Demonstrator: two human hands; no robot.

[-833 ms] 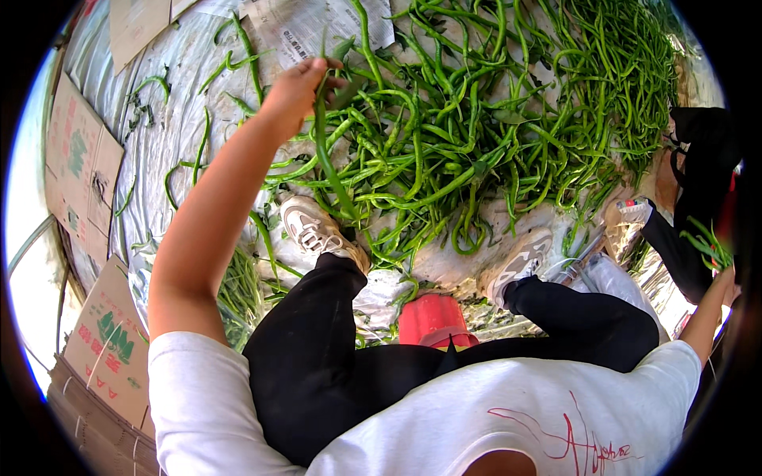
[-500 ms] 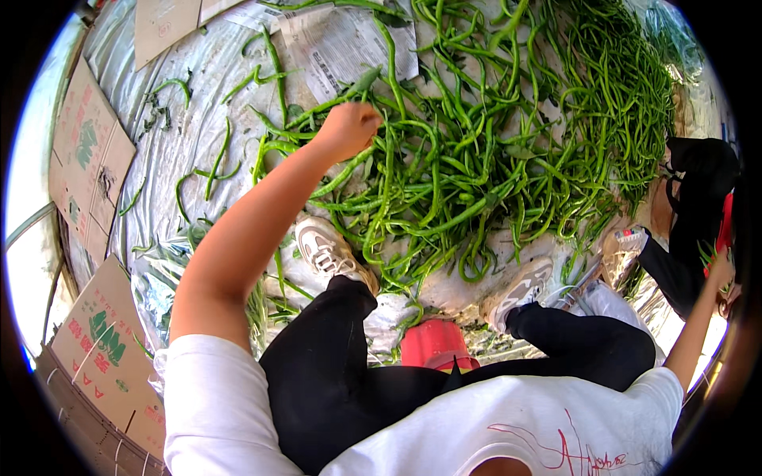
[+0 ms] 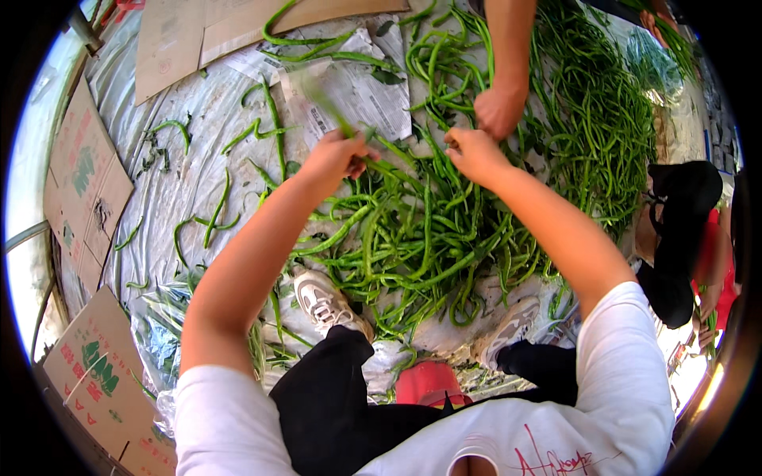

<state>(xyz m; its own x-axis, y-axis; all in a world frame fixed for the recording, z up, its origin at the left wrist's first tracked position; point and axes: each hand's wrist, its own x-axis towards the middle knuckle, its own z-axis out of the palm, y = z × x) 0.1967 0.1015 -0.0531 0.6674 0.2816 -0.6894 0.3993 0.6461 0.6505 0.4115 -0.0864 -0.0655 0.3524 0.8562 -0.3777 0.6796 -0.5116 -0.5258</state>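
Observation:
My left hand [image 3: 340,155] is closed on a long green pepper [image 3: 325,105], blurred at its upper end, over a loose pile of long green peppers [image 3: 405,246]. My right hand [image 3: 474,156] is a little to the right above the pile, its fingertips drawn together; what they hold, if anything, is too small to tell. Just behind it a co-worker's hand [image 3: 499,109] reaches down from the top. A printed paper sheet [image 3: 361,107] lies under some peppers beyond my left hand.
A denser pepper heap [image 3: 599,127] spreads at the right. Flattened cardboard [image 3: 83,170] lies at the left and top of the plastic-covered ground [image 3: 143,206]. A red plastic stool [image 3: 421,385] is beneath me. Other people [image 3: 683,206] show at the right edge.
My right hand has swung from the far right to the pile, beside my left hand. A co-worker's arm has come in from the top. My left hand still holds a pepper.

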